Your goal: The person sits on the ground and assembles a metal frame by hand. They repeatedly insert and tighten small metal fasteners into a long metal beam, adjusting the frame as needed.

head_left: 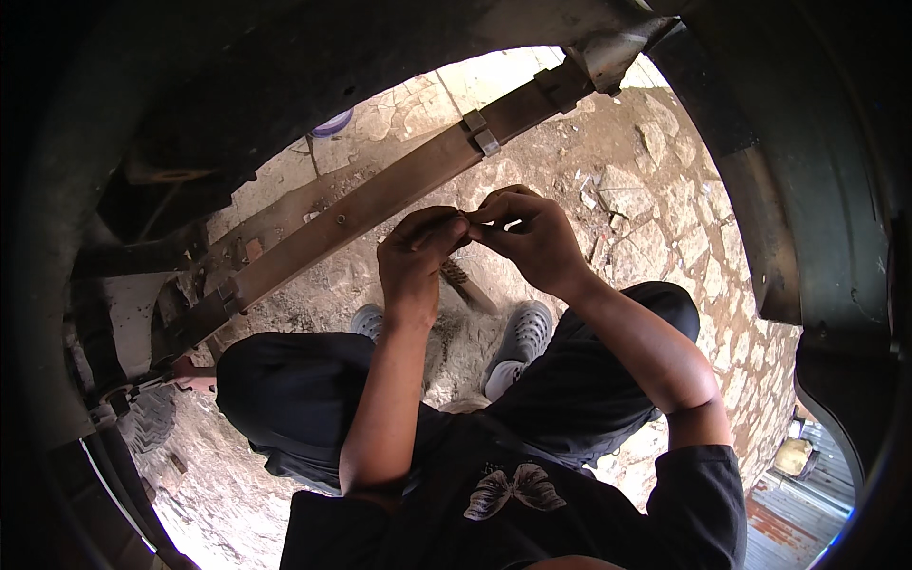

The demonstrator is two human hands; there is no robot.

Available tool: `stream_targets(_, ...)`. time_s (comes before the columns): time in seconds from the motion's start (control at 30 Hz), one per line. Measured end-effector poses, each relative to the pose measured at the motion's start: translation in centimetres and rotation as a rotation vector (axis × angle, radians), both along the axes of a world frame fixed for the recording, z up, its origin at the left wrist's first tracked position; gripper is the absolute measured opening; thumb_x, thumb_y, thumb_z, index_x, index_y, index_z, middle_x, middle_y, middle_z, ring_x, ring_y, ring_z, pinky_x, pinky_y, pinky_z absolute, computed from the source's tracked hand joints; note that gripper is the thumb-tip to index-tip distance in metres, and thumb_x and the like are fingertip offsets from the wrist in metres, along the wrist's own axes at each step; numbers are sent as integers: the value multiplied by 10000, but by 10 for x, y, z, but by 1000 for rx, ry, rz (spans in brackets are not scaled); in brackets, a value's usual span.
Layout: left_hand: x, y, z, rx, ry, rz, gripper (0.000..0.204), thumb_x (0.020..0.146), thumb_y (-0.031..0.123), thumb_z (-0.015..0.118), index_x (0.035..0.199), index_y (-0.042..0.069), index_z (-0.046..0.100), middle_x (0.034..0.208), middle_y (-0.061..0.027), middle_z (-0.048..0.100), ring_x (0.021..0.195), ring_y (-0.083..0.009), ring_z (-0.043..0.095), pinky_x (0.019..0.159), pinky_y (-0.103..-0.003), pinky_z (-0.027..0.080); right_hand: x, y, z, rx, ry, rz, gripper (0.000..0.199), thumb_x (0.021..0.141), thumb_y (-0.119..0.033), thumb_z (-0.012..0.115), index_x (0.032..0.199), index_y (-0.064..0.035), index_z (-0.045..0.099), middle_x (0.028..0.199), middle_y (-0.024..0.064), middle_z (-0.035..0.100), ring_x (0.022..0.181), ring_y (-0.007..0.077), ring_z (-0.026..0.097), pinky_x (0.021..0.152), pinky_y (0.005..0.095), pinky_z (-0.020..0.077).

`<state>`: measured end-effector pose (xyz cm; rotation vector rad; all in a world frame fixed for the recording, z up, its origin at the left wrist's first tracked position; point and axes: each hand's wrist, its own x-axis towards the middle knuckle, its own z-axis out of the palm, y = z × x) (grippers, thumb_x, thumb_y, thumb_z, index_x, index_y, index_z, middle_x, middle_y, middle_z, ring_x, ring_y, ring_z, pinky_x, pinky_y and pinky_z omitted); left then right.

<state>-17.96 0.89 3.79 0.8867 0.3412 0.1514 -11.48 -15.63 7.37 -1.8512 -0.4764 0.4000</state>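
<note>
My left hand (414, 255) and my right hand (538, 239) meet at the fingertips above the ground, in front of my knees. The fingers of both are closed in a pinch. Whatever lies between them is too small and too dark to make out. Just beyond my hands runs a long, rusty brown leaf spring (370, 202), slanting from lower left to upper right. A metal clip (482, 133) wraps around it near its far end. Neither hand touches the spring.
Dark vehicle bodywork (817, 218) curves around me. Below my hands lies a worn brush-like tool (465, 287), between my grey clogs (525, 332). Paving of rough stones (635, 256) spreads to the right. A round purple object (334, 123) rests beyond the spring.
</note>
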Motion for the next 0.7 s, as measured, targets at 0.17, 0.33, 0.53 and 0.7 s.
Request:
stream_targets(0.17, 1, 0, -8, -31, -55, 39, 182, 884, -41, 778, 1062, -34, 741, 1018, -121, 761, 927, -170, 717, 870, -287, 583, -1, 3, 4, 179, 285, 0, 188, 950, -100, 773, 1105, -14, 710, 1049, 41, 725, 966, 105, 691, 788, 259, 551)
stream_targets(0.33, 10, 0, -3, 96, -15, -2, 203, 861, -57, 779, 1061, -34, 749, 1006, -115, 763, 937, -166, 714, 886, -284, 566, 12, -3, 16, 99, 276, -14, 286, 966, -138, 757, 1233, -45, 720, 1049, 47, 765, 953, 109, 711, 810, 279, 565)
stream_targets(0.53, 54, 6, -18, 12, 12, 161, 233, 871, 22, 812, 1092, -10, 748, 990, -72, 760, 895, -133, 681, 865, -272, 519, 55, -5, 23, -286, -323, -143, 159, 920, -181, 769, 1053, -109, 818, 1043, 124, 786, 936, 252, 768, 853, 362, 585)
stream_targets(0.7, 57, -6, -23, 140, 107, 115, 295, 955, 217, 783, 1182, 40, 722, 1000, -46, 743, 837, -111, 651, 779, -273, 493, 105, -9, -1, -432, -525, -270, 120, 866, -148, 782, 969, -95, 814, 950, 122, 769, 920, 289, 744, 833, 388, 582)
